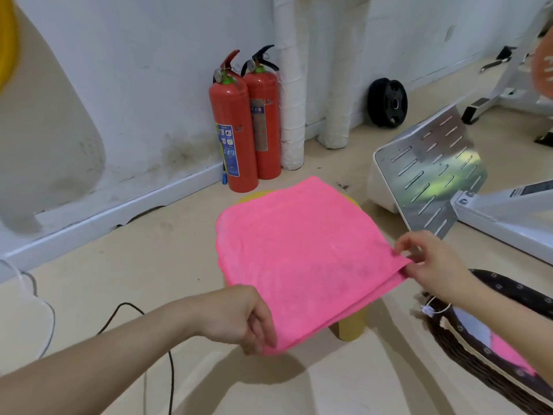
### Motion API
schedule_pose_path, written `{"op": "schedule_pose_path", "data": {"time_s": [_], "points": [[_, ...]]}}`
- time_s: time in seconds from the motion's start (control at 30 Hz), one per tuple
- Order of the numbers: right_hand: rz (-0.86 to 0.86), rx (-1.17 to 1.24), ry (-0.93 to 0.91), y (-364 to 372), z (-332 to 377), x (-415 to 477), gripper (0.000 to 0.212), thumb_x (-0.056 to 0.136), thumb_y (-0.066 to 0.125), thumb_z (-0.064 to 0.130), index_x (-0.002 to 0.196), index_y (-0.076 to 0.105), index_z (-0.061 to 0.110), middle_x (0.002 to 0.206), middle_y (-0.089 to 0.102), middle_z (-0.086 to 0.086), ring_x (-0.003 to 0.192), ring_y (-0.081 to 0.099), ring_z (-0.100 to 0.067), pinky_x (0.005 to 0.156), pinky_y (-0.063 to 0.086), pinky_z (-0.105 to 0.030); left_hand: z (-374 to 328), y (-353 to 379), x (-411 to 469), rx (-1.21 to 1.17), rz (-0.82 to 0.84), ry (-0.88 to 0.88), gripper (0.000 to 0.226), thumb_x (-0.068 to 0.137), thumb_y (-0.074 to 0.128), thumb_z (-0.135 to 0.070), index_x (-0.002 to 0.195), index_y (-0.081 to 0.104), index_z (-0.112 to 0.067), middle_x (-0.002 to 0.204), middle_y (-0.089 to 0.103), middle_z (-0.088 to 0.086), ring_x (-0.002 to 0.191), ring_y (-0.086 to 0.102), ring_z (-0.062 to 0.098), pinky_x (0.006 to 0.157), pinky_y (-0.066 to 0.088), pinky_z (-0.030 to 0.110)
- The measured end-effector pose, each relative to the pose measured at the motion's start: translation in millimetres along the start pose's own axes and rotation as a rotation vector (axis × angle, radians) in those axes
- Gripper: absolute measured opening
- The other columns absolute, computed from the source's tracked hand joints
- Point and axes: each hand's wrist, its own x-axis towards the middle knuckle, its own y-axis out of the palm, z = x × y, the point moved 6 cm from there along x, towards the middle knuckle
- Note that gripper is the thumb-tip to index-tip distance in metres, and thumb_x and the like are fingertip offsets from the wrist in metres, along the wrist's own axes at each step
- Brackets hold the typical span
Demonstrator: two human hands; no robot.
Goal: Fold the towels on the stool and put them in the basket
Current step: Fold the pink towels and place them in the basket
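The pink towel point(302, 259) lies spread over the seat of the yellow stool point(351, 326) and covers nearly all of it. Two layers show along its near right edge. My left hand point(242, 319) pinches the near corner, fingers curled round the cloth. My right hand point(431, 265) pinches the right corner between thumb and fingers. Both corners hang off the edge of the seat.

The basket point(466, 351) stands on the floor just beside the stool, on my right, under my right forearm. A second pink cloth point(508, 354) lies inside it.

Behind the stool, two red fire extinguishers point(245, 124) stand upright against the wall. A slotted metal plate point(431, 169) sits to the right of the stool. A black weight plate point(387, 101) leans on the wall further back. A black cable point(134, 313) runs across the floor on my left.
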Motion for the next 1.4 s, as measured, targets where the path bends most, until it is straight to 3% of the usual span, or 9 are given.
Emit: {"op": "schedule_pose_path", "data": {"time_s": [0.13, 0.33, 0.47, 0.67, 0.83, 0.97, 1.07, 1.27, 1.4], "points": [[0.466, 0.648, 0.488, 14, -15, 4, 0.048, 0.069, 0.066, -0.011, 0.107, 0.056, 0.017, 0.099, 0.062, -0.011, 0.086, 0.059, -0.025, 0.085, 0.048, -0.043, -20, -21, 1, -0.049, -0.051, 0.081, 0.024, 0.081, 0.064, 0.001, 0.099, 0.075, -0.009, 0.076, 0.072, -0.004, 0.066, 0.065, 0.003, 0.067, 0.051, 0.019], [0.502, 0.683, 0.617, 26, -21, 7, 0.037, 0.076, 0.072, 0.038, 0.107, 0.060, 0.024, 0.093, 0.064, -0.002, 0.085, 0.053, -0.021, 0.083, 0.044, -0.039, -15, -153, -3, 0.009, -1.014, -0.035, 0.019, 0.091, 0.056, -0.015, 0.096, 0.072, -0.023, 0.095, 0.068, -0.007, 0.083, 0.059, 0.008, 0.073, 0.043, 0.023], [0.428, 0.526, 0.552, 32, -17, 18, 0.036, 0.072, 0.073, 0.026, 0.101, 0.064, 0.006, 0.081, 0.061, -0.008, 0.068, 0.052, -0.019, 0.069, 0.044, -0.033, 17, -173, 29, 0.373, -0.826, -0.262, 0.035, 0.095, 0.050, -0.032, 0.128, 0.054, -0.021, 0.126, 0.058, 0.006, 0.113, 0.055, 0.024, 0.091, 0.042, 0.032], [0.154, 0.013, 0.336, -1, 9, 59, 0.001, 0.088, 0.063, 0.005, 0.089, 0.062, 0.005, 0.077, 0.057, -0.011, 0.058, 0.055, -0.022, 0.039, 0.046, -0.023, 19, -173, 27, 0.406, -0.702, -0.444, 0.022, 0.085, 0.066, -0.036, 0.098, 0.062, -0.019, 0.093, 0.068, 0.002, 0.086, 0.063, 0.020, 0.076, 0.050, 0.029], [-0.087, -0.503, 0.036, -16, 62, 128, 0.013, 0.082, 0.063, 0.012, 0.094, 0.067, 0.015, 0.097, 0.068, -0.013, 0.087, 0.060, -0.031, 0.073, 0.048, -0.033, 36, -146, 8, -0.078, -0.601, -0.334, 0.039, 0.071, 0.083, -0.020, 0.097, 0.056, -0.012, 0.077, 0.063, 0.006, 0.066, 0.055, 0.017, 0.058, 0.040, 0.027], [-0.341, -0.341, 0.005, -16, 95, 154, 0.035, 0.088, 0.056, 0.019, 0.123, 0.055, 0.020, 0.123, 0.049, -0.015, 0.110, 0.052, -0.036, 0.092, 0.044, -0.042, 65, -123, -2, -0.526, -0.755, -0.109, 0.033, 0.080, 0.075, -0.010, 0.093, 0.044, -0.011, 0.054, 0.054, 0.003, 0.047, 0.046, 0.015, 0.049, 0.037, 0.027], [-0.298, -0.148, 0.195, 3, 76, 147, 0.055, 0.087, 0.058, 0.030, 0.138, 0.041, 0.016, 0.135, 0.042, -0.021, 0.123, 0.045, -0.036, 0.103, 0.037, -0.040, 73, -108, -5, -0.631, -0.785, -0.014, 0.022, 0.085, 0.068, -0.009, 0.091, 0.048, -0.014, 0.056, 0.047, 0.001, 0.047, 0.044, 0.011, 0.045, 0.034, 0.024], [-0.134, 0.284, 0.475, 28, 20, 28, 0.033, 0.083, 0.062, 0.043, 0.097, 0.049, 0.016, 0.096, 0.058, -0.007, 0.087, 0.060, -0.026, 0.073, 0.044, -0.035, 76, -98, -5, -0.693, -0.593, 0.023, 0.019, 0.076, 0.076, -0.010, 0.078, 0.060, -0.020, 0.071, 0.049, 0.006, 0.059, 0.042, 0.015, 0.057, 0.033, 0.026], [0.143, 0.571, 0.778, 67, 3, -43, 0.044, 0.087, 0.055, 0.054, 0.094, 0.062, 0.011, 0.087, 0.071, -0.013, 0.083, 0.067, -0.026, 0.078, 0.051, -0.037, 78, -92, -8, -0.712, -0.514, -0.007, 0.018, 0.069, 0.074, -0.015, 0.079, 0.059, -0.020, 0.067, 0.049, 0.002, 0.054, 0.041, 0.011, 0.049, 0.036, 0.017]]}}
